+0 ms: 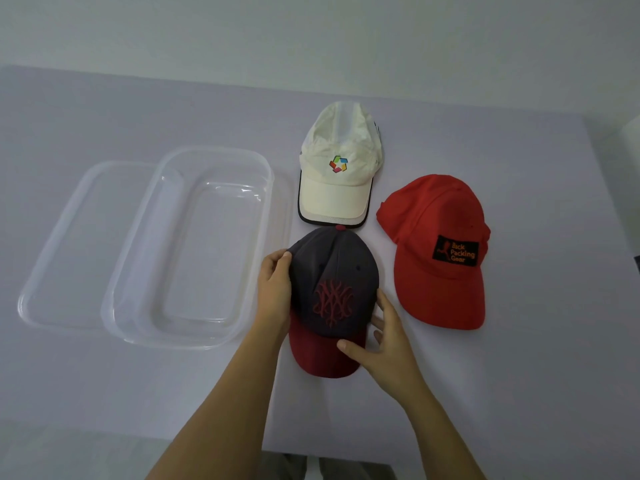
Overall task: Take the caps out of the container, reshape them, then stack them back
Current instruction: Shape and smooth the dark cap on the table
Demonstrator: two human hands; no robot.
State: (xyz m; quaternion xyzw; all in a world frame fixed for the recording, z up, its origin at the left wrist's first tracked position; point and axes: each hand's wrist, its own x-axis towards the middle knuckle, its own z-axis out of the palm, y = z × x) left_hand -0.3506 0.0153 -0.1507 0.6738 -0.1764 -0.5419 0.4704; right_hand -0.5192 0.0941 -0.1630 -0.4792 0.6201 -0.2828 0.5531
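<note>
Grey cap [332, 271] cupped between both hands.

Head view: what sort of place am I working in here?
Probably a staged indoor tabletop setup, not a shop: a plain lilac table against a bare wall, holding only three caps and a clear container.

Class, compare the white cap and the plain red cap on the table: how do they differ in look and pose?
The white cap carries a small multicoloured logo; the red cap has a black patch with lettering. The white cap's brim has a dark edge; the red cap's brim is plain red. The white cap points straight toward the viewer, while the red cap is turned slightly. Both lie untouched on the table, brims toward the viewer.
</note>
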